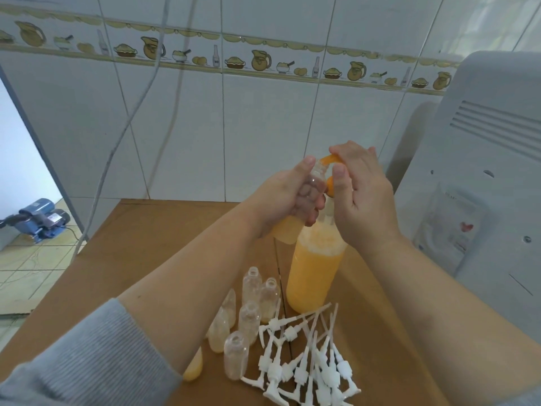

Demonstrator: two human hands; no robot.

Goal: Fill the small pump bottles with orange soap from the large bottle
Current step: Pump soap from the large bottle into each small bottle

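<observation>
white tiled wall [263, 127], brown table [140, 259], tiled floor [32, 268].

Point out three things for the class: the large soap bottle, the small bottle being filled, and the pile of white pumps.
large soap bottle [311, 276]: head view, on its orange-filled body.
small bottle being filled [288, 232]: head view, on its soap-filled base.
pile of white pumps [307, 367]: head view, on a pump mid-pile.

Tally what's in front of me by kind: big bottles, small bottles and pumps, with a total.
Large bottle: 1
Small bottles on the table: 7, three partly behind the arm
Small bottle in hand, held by the left hand: 1
White pumps: tangled heap, uncountable
Total: 9 bottles
</observation>
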